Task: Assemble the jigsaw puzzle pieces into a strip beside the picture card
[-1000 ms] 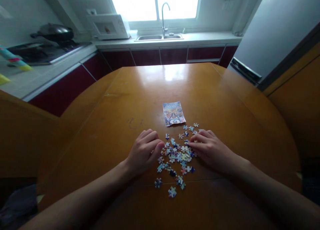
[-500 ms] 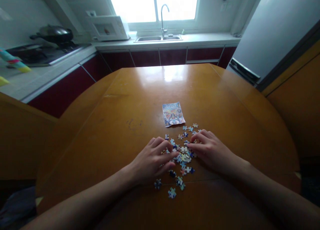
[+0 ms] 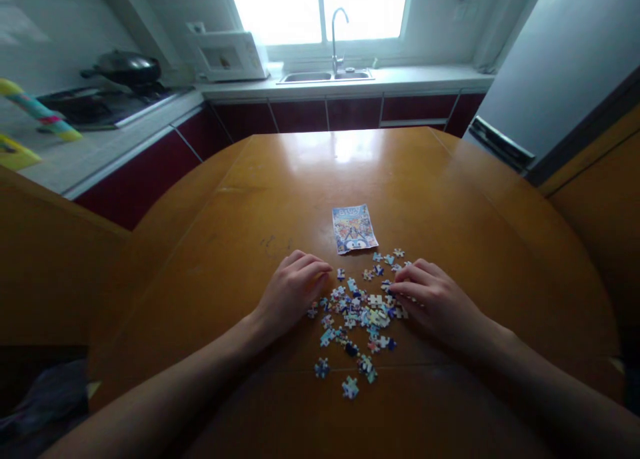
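Note:
Several small jigsaw pieces lie scattered in a loose pile on the round wooden table. My left hand rests flat on the table at the pile's left edge, fingers stretched toward the pieces. My right hand lies at the pile's right edge, fingers extended and touching pieces there. Neither hand holds a piece that I can see. A small printed picture card lies just beyond the pile. A few stray pieces sit nearer to me.
A kitchen counter with a sink and tap runs under the window behind the table. A white microwave and a stove with a black pan stand at the left. A grey fridge is at the right.
My left hand slid right into the pile half a second ago, then drew back to its left edge. My right hand stayed almost still. The view shifted slightly.

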Motion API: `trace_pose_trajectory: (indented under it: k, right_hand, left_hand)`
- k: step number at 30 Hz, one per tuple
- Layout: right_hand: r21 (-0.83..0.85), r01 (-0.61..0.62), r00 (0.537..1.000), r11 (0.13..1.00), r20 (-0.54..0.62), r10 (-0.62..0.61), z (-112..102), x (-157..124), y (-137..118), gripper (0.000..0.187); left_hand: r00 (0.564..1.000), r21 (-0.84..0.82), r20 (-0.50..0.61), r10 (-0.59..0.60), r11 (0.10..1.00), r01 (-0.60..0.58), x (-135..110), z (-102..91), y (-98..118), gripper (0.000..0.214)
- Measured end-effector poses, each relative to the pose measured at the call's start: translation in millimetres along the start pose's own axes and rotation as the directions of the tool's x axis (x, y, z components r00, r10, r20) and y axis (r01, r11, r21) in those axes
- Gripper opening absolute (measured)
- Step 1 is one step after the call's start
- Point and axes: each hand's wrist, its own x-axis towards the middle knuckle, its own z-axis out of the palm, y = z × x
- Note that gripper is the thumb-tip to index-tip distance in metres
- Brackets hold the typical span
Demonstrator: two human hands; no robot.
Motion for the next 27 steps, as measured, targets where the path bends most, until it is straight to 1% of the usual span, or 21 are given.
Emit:
trace_pose_trajectory:
  k: [6, 11, 13, 15, 18, 20, 22, 27]
  right_hand:
    - [0.031, 0.0, 1.0, 1.0, 0.014, 0.0, 0, 0, -5, 0.018]
    - [0.034, 0.008, 0.999, 0.999, 0.03, -0.009, 1, -2, -7, 0.018]
    - [0.042, 0.01, 0.999, 0.999, 0.041, -0.012, 2, -2, -8, 0.018]
    - [0.054, 0.013, 0.998, 0.998, 0.052, -0.016, 2, -2, -9, 0.019]
    - [0.073, 0.02, 0.998, 0.997, 0.06, -0.025, 0, -2, -11, 0.02]
    - [0.08, 0.022, 0.998, 0.997, 0.063, -0.027, -1, -1, -12, 0.02]
    - [0.084, 0.023, 0.997, 0.996, 0.067, -0.028, -2, 0, -12, 0.02]
    - [0.11, 0.026, 0.997, 0.994, 0.069, -0.034, -3, 1, -12, 0.022]
  left_hand:
    - [0.999, 0.009, 0.039, -0.018, 1.0, 0.018, -1, 9.7, -1, 0.012]
    - [0.997, 0.005, 0.052, -0.049, 0.999, 0.048, 2, 10.0, -1, 0.013]
    - [0.998, -0.029, 0.05, -0.025, 0.999, 0.026, 4, 8.3, -1, 0.014]
    - [0.998, -0.064, 0.061, 0.027, 0.998, -0.023, 5, 6.5, 0, 0.014]
    - [0.988, -0.062, 0.125, 0.09, 0.995, -0.083, 3, 4.7, 3, 0.013]
    - [0.979, -0.038, 0.176, 0.101, 0.995, -0.095, 1, 3.9, 4, 0.012]
    - [0.974, -0.013, 0.205, 0.098, 0.995, -0.097, 0, 2.6, 4, 0.012]
    - [0.968, 0.028, 0.225, 0.111, 0.992, -0.12, 0, -2.0, 4, 0.018]
